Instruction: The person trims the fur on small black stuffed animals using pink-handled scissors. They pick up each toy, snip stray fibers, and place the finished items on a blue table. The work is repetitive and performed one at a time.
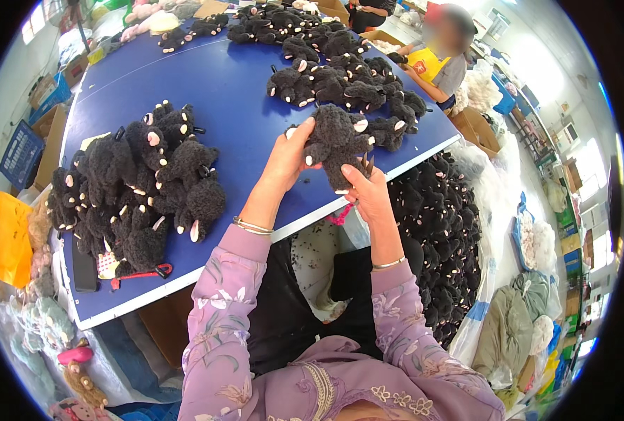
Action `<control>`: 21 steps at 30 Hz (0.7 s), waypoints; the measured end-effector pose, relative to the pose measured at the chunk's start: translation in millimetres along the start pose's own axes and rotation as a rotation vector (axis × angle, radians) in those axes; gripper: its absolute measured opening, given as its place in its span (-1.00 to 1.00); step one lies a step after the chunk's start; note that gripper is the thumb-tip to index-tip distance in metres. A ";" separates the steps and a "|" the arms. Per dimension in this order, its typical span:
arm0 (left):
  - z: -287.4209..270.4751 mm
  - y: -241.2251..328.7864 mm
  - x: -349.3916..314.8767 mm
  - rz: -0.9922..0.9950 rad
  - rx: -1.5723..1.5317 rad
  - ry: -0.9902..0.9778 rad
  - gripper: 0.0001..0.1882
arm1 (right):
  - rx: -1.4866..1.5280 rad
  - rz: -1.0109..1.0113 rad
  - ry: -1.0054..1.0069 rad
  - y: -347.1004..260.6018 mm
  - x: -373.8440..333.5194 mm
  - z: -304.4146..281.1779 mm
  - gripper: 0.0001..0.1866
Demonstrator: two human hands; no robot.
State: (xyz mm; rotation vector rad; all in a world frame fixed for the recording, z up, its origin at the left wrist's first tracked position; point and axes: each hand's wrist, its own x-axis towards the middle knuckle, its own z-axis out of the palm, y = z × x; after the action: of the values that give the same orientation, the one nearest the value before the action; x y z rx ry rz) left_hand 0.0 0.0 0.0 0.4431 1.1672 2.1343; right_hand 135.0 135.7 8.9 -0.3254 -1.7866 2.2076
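A black curly plush toy [335,133] with pale pink paws is held up over the table's near right edge. My left hand [289,156] is closed round the toy's left side, its thumb lying on the plush. My right hand [369,191] is closed at the toy's lower end, with its thumb pressed against it. From between its fingers stick the dark pointed tips of small scissors [368,165]; their handles are hidden in the hand.
On the blue table [249,151] lie a pile of black plush toys [140,182] at left and more [340,77] at the far right. A red-handled tool [143,276] and a dark phone [85,266] lie near left. A full bag of toys [434,238] stands right. A co-worker [441,59] sits beyond.
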 end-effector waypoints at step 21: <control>9.7 -4.0 -7.6 0.004 0.242 -0.091 -0.81 | 0.093 -0.121 0.171 12.8 0.6 -22.4 -0.87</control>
State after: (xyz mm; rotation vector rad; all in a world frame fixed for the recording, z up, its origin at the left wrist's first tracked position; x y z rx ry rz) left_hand 12.5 2.3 2.1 0.6440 1.3781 1.9612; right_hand 141.3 153.9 -8.3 -0.3636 -1.5679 2.1028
